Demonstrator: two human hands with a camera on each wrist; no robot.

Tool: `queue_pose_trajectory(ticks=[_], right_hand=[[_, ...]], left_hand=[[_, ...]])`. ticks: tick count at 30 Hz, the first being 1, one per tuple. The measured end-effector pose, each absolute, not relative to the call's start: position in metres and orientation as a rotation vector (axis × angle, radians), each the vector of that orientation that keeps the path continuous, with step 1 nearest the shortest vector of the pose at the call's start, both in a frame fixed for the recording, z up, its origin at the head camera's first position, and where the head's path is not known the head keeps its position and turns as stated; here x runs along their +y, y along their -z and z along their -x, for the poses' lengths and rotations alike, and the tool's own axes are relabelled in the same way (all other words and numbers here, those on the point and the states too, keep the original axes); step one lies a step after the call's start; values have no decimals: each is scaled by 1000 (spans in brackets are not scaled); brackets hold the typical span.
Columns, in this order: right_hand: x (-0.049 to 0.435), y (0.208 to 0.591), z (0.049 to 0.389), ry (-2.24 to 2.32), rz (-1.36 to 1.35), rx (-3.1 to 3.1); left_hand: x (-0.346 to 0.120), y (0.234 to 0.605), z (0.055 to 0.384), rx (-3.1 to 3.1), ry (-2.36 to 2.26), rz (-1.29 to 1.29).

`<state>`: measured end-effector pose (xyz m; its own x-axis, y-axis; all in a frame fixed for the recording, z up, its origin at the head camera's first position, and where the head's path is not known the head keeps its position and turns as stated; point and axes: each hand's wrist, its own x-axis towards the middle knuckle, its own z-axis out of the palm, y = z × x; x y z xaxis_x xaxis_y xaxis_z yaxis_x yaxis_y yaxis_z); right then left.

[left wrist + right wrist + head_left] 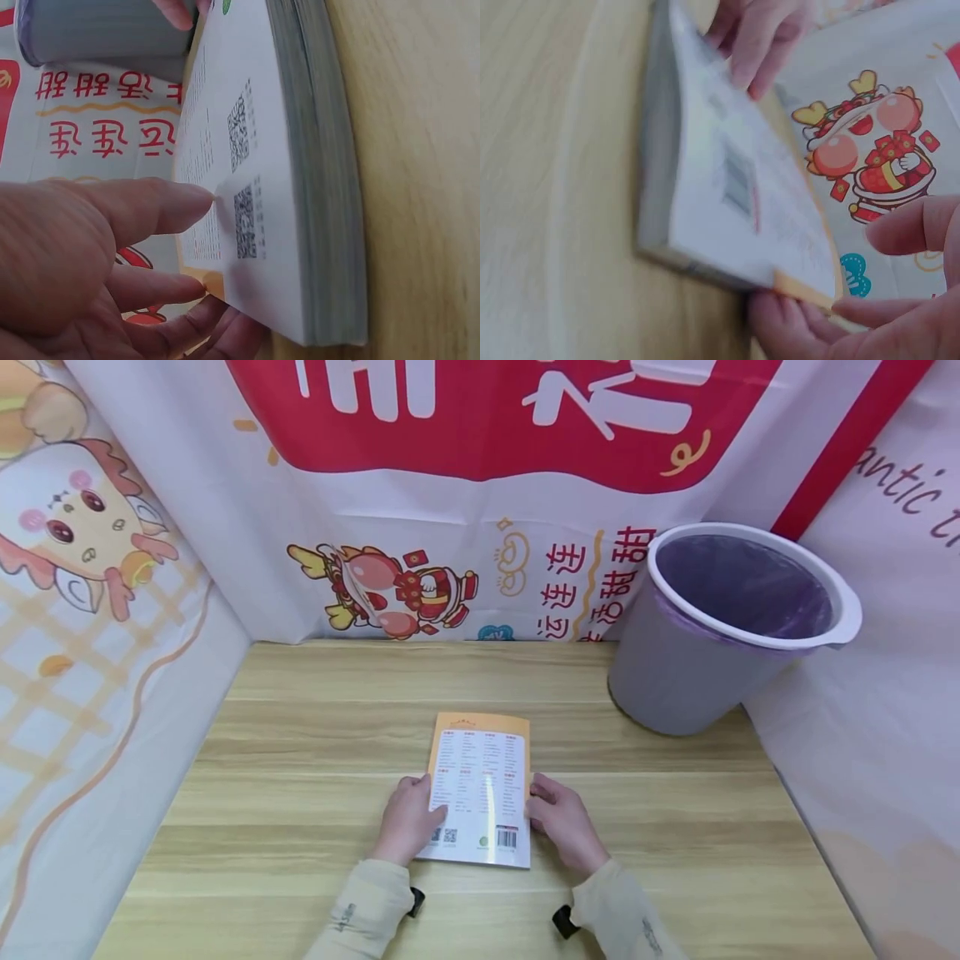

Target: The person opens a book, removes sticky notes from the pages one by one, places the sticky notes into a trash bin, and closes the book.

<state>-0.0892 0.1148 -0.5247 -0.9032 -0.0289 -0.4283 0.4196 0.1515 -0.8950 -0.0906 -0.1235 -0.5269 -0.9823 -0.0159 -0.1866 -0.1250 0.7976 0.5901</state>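
Note:
A thick paperback book (476, 789) lies on the wooden table, its back cover up. The cover is white with an orange border, columns of small print, QR codes and a barcode (507, 837). My left hand (408, 818) grips the book's left side, thumb tip (199, 206) on the cover near the QR codes (241, 172), other fingers at the edge. On the opposite side, the fingers of my right hand (566, 822) touch the right edge from below in the right wrist view. The right thumb (907, 227) stands apart from the cover.
A grey bin (675, 668) with a white rim and purple liner stands at the back right of the table (300, 735). Printed cloth (450, 502) hangs behind the table, with more cloth along both sides. Black straps (564, 922) show at both wrists.

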Motion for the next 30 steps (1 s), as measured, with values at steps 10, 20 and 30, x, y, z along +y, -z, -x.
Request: queue_pose_trajectory(ticks=[10,20,30], right_hand=[[114,516,98,1897,-458,1947],[105,535,109,1905,-363,1902],[99,546,115,1855,-307,1949]], left_hand=[[-120,528,90,2837,-886,109],[-123,528,90,2787,-985,150],[-121,527,89,2786,-955,170]])
